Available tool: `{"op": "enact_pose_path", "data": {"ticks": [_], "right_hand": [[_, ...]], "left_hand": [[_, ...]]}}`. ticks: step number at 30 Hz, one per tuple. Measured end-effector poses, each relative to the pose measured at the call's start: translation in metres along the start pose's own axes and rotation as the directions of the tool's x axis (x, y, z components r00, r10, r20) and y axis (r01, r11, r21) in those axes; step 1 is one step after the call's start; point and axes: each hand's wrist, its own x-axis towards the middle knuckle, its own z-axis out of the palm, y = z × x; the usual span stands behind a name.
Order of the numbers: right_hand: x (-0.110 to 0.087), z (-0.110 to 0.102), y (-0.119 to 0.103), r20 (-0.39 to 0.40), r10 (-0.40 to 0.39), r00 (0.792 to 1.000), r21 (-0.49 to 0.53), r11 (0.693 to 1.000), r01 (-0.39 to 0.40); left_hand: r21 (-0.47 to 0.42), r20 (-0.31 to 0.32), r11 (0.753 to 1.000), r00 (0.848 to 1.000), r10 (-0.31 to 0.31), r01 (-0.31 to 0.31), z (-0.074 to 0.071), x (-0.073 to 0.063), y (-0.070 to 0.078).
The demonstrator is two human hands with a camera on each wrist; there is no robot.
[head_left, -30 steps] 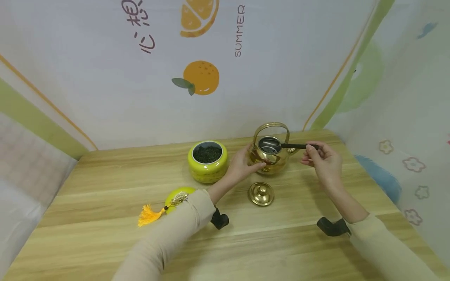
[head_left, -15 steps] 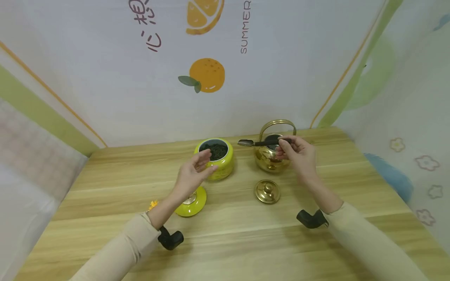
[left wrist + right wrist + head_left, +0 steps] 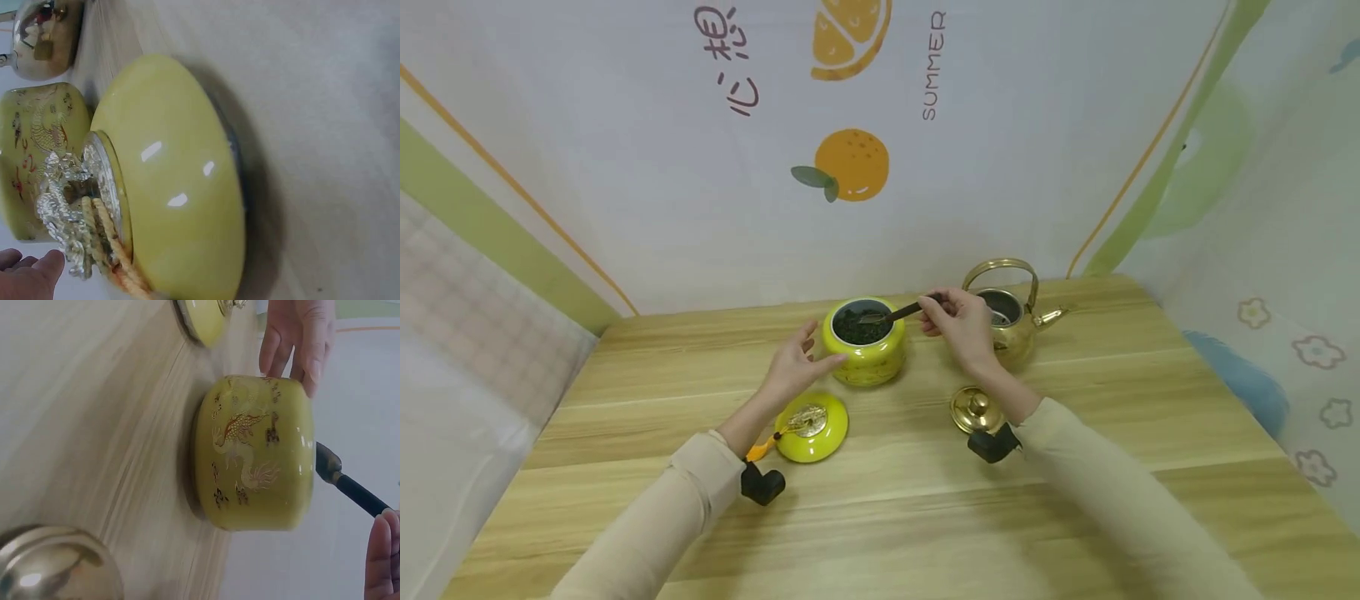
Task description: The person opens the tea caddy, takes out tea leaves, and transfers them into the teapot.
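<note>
In the head view, a yellow tea jar holds dark tea leaves. My right hand pinches the dark handle of a tea scoop, whose metal end dips inside the jar mouth. At the jar's left side is my left hand, fingers extended and thumb toward the wall of the jar. The right wrist view shows those fingertips right at the jar's side, below the rim. A brass teapot stands uncovered to the right, partly behind my right hand.
The jar's yellow lid, with a gold knob and orange tassel, lies in front of the jar. A brass teapot lid rests near my right wrist. Behind the wooden table hangs a printed cloth.
My left hand has let go of the teapot and moved left to the jar. My right hand has carried the tea scoop out of the teapot and left into the jar mouth.
</note>
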Motion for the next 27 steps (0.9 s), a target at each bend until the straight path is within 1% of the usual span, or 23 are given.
{"op": "enact_pose_path", "data": {"ticks": [3,7,11,16,21,23,25,27], "right_hand": [[0.004,0.008,0.003,0.002,-0.002,1.0,-0.033,0.999,0.002],[0.009,0.013,0.006,0.013,0.007,1.0,-0.07,0.998,-0.006],[0.012,0.017,0.007,0.024,0.003,1.0,-0.129,0.992,0.0],[0.015,0.022,0.01,0.022,-0.044,0.999,-0.223,0.974,0.048],[0.013,0.032,0.018,0.032,-0.111,0.993,-0.31,0.944,0.115],[0.011,0.037,0.022,0.024,-0.121,0.992,-0.316,0.941,0.123],[0.01,0.042,0.024,0.011,-0.114,0.993,-0.293,0.95,0.113],[0.009,0.046,0.025,0.006,-0.087,0.996,-0.258,0.962,0.086]], "left_hand": [[-0.004,0.003,1.0,1.0,-0.023,0.023,0.002,0.005,-0.002],[-0.007,-0.004,0.999,0.999,-0.036,0.036,0.005,0.009,-0.004],[-0.03,-0.001,0.999,1.0,-0.021,0.021,0.007,0.01,-0.005],[-0.094,0.018,0.995,1.0,0.021,-0.019,0.007,0.01,-0.003],[-0.13,0.024,0.991,0.999,0.023,-0.02,0.007,0.01,-0.003],[-0.143,0.024,0.99,0.999,0.021,-0.017,0.008,0.011,-0.004],[-0.154,0.023,0.988,1.0,0.017,-0.013,0.008,0.012,-0.005],[-0.158,0.022,0.987,1.0,0.01,-0.006,0.008,0.013,-0.005]]}}
